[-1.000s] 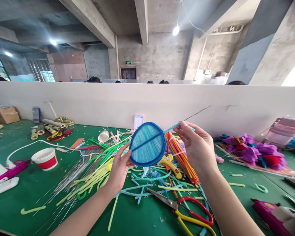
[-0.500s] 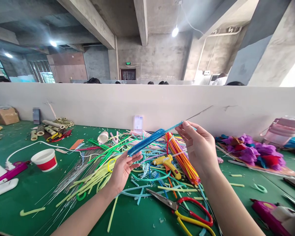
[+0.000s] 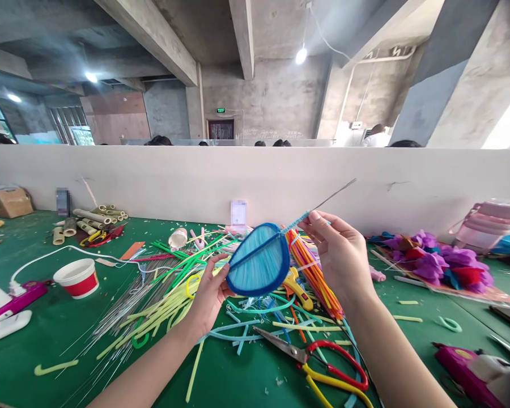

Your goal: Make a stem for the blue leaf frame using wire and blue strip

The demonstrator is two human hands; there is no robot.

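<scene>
A blue leaf-shaped piece [image 3: 259, 269], with a dark blue rim, a dark midrib and a paler streaked fill, is held up above the table with its flat face toward me. My right hand [image 3: 338, 249] pinches its light-blue wrapped stem [image 3: 296, 221], from which bare wire [image 3: 334, 194] sticks out to the upper right. At the leaf's left tip, my left hand [image 3: 212, 292] grips the rim between thumb and fingers. Below lie loose chenille stems [image 3: 165, 317] in yellow-green, blue and green, and an orange bundle of them [image 3: 318, 277].
Scissors with red and yellow handles [image 3: 318, 362] lie close in front. Behind the leaf is a yellow glue gun [image 3: 300, 292]. A paper cup [image 3: 77, 277] and bamboo pieces [image 3: 96, 221] are left; purple flowers [image 3: 433, 260] are right. A white partition [image 3: 174, 175] closes the back.
The leaf has turned from nearly edge-on to showing its broad face. Both hands keep hold of it, and my right hand has shifted slightly left.
</scene>
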